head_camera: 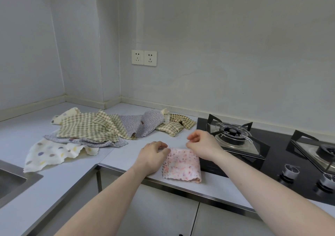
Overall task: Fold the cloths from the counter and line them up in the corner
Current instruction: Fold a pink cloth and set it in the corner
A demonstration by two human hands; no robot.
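A folded pink floral cloth lies on the grey counter near its front edge, beside the hob. My left hand rests on the cloth's far left corner, its curled fingertips pinching the edge. Just above the far right edge hovers my right hand, fingers loosely curled with a gap between thumb and forefinger and nothing in it. Behind lies a loose pile: a green checked cloth, a lilac speckled cloth, a cream dotted cloth and a second checked cloth.
A black gas hob with metal pan supports borders the pink cloth on the right. A steel sink sits at the left edge. The counter's back corner lies behind the pile. Two wall sockets are above.
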